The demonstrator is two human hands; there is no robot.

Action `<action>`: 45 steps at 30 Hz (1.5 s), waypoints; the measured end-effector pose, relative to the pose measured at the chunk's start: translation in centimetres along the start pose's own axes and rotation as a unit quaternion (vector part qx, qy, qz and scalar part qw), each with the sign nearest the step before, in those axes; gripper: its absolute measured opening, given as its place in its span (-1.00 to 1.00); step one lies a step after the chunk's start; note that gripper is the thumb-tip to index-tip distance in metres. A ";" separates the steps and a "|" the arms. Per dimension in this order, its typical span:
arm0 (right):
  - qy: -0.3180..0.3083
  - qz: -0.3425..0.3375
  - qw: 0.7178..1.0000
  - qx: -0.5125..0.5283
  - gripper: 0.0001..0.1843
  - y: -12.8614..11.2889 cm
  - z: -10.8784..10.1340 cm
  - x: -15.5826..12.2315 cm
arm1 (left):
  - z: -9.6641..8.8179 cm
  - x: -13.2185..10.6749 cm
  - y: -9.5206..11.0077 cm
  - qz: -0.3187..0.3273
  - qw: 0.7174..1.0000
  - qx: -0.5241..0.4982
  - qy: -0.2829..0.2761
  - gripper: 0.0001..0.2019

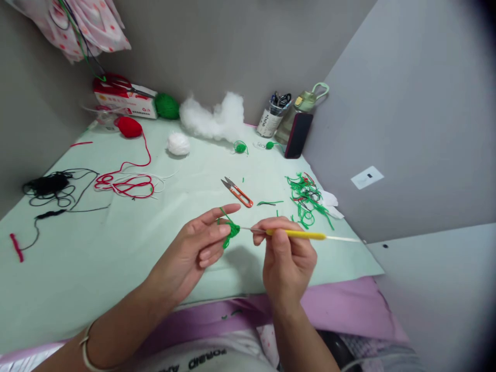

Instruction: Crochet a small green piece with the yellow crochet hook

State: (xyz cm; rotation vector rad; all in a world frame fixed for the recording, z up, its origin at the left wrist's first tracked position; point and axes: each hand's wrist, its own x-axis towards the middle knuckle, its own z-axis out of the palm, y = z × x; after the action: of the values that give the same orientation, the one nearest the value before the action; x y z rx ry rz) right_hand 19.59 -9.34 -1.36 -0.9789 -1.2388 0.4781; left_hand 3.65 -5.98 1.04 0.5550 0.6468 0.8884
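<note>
Black yarn (48, 183) in a tangle, far left of the snips (237, 192). Red ball (129, 127) left of and beyond the snips, strand trailing to loose loops. White ball (178, 144) same side, closer to the snips. Left hand (197, 238) left of the snips, on the wearer's side: thumb and fingers pinched on the green piece (232, 231), index finger stretched out with a green strand at it, lower fingers loosely curled. Green piece is on the wearer's side of the snips, metal end of the hook (296, 234) touching it. Right hand (289, 256) right of the snips, wearer's side, fingers curled round the hook, thumb on its yellow handle. Hands apart, hook between. Phone (299, 135) upright, right of and beyond the snips. Scraps (300, 188) right of the snips.
</note>
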 end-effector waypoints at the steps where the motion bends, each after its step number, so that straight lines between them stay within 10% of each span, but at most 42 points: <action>1: -0.004 0.018 1.000 0.023 -0.76 -0.1 0.1 0.2 | 0.0 0.0 0.0 0.002 1.000 0.010 -0.007 -0.63; 12: -0.068 -0.185 0.962 -0.188 -0.61 0.8 -0.3 -0.7 | 0.4 0.2 -0.8 -0.011 1.000 0.006 0.009 -0.62; 18: 0.008 0.028 0.999 0.035 -0.79 0.5 -0.1 0.3 | -0.4 0.3 -0.2 0.007 1.000 -0.018 0.005 -0.75; 27: -0.036 0.120 0.986 0.109 -0.78 0.8 -0.2 0.5 | -0.5 0.0 -0.5 0.023 0.996 0.091 -0.003 -0.71; 32: -0.045 0.082 0.995 0.040 -0.78 -0.1 -0.5 0.4 | -0.6 -0.2 -0.3 0.049 0.990 0.133 0.017 -0.71; 40: -0.091 -0.215 0.943 -0.237 -0.66 0.3 -0.2 -1.0 | -0.1 -0.1 -1.3 0.061 0.990 0.115 0.058 -0.50; 45: -0.018 -0.057 0.997 -0.043 -0.74 0.5 -0.2 -0.3 | -0.6 0.2 -0.3 -0.009 1.000 -0.008 0.002 -0.64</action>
State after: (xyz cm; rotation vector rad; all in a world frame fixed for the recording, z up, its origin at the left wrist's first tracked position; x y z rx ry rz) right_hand 19.76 -9.37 -2.00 -0.9689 -1.3483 0.3569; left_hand 3.44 -5.81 0.36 0.5312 0.6469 0.8771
